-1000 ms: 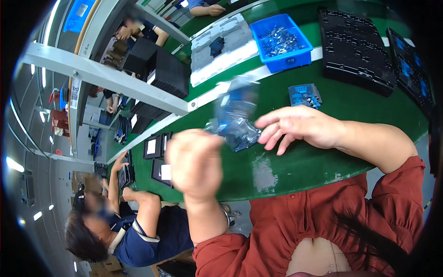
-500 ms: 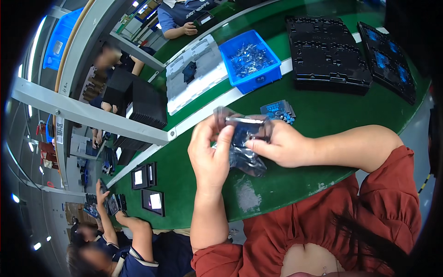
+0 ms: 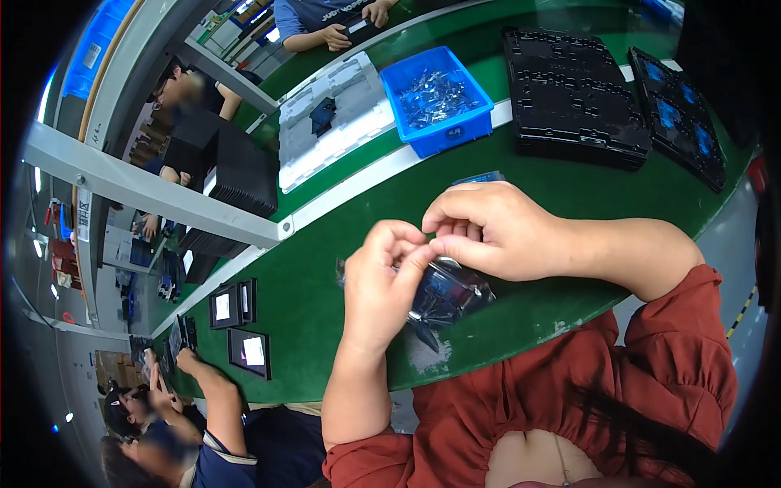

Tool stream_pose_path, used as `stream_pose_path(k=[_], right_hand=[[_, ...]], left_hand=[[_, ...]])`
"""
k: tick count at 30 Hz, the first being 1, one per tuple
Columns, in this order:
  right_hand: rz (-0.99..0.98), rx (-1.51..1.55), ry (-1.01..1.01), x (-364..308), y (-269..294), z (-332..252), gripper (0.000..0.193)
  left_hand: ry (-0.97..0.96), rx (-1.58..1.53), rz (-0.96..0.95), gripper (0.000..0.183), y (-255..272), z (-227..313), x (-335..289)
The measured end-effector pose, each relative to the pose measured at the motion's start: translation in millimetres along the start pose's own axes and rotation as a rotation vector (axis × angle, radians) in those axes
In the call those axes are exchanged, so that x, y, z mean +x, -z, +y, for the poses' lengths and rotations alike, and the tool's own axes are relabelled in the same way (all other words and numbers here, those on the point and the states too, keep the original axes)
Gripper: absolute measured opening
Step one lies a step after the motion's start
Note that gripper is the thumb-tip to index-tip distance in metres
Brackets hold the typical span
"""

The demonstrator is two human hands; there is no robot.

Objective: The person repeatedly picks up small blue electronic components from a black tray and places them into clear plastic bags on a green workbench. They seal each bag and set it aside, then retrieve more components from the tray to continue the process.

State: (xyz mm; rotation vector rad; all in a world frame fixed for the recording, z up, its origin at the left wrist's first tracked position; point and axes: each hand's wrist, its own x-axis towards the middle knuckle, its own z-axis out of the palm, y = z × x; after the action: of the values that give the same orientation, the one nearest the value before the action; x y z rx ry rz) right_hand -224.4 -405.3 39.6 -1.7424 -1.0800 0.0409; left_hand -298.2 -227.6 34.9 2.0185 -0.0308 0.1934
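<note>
A shiny, see-through plastic bag with something dark and bluish in it hangs below my hands, just over the green table. My left hand is closed on the bag's upper part, thumb and forefinger pinched. Against those fingertips, my right hand pinches too, its thumb and forefinger at the bag's top edge; the exact spot it grips is hidden by the fingers. Behind my right hand lies a small stack of blue printed pieces, mostly covered from view.
A blue bin of small shiny packets stands beyond my hands, beside a pale foam tray. Black moulded trays lie at far right. Small black boxes sit left, before a grey metal frame. Co-workers sit left and across.
The bag has turned and now hangs lower beneath my fingers. My right hand has moved up and inward, so both hands' fingertips meet at the bag's top.
</note>
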Motion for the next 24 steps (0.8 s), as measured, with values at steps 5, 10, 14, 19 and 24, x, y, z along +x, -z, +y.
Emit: stream_pose_path(k=[5,10,14,19,24], right_hand=[[-0.278,-0.178,0.059,2.8,13.8,1.5,0.015],[-0.197,-0.391,0.32,1.3,10.2,7.8,0.015],[-0.127,-0.337,0.344,1.8,6.4,11.6,0.014],[-0.353,-0.383,0.285,2.0,11.2,8.2,0.015],[-0.343,-0.314,0.256,0.4,8.3,6.6,0.016]], left_hand=[[-0.117,0.196,-0.106,0.02,-8.4,12.0,-4.8],[-0.079,0.165,-0.17,0.01,-1.7,11.4,-3.0],[-0.155,0.229,-0.125,0.009,2.3,6.8,-0.3],[-0.124,0.28,-0.154,0.007,2.2,12.1,-4.4],[-0.124,0.301,-0.184,0.008,1.2,16.0,-6.7]])
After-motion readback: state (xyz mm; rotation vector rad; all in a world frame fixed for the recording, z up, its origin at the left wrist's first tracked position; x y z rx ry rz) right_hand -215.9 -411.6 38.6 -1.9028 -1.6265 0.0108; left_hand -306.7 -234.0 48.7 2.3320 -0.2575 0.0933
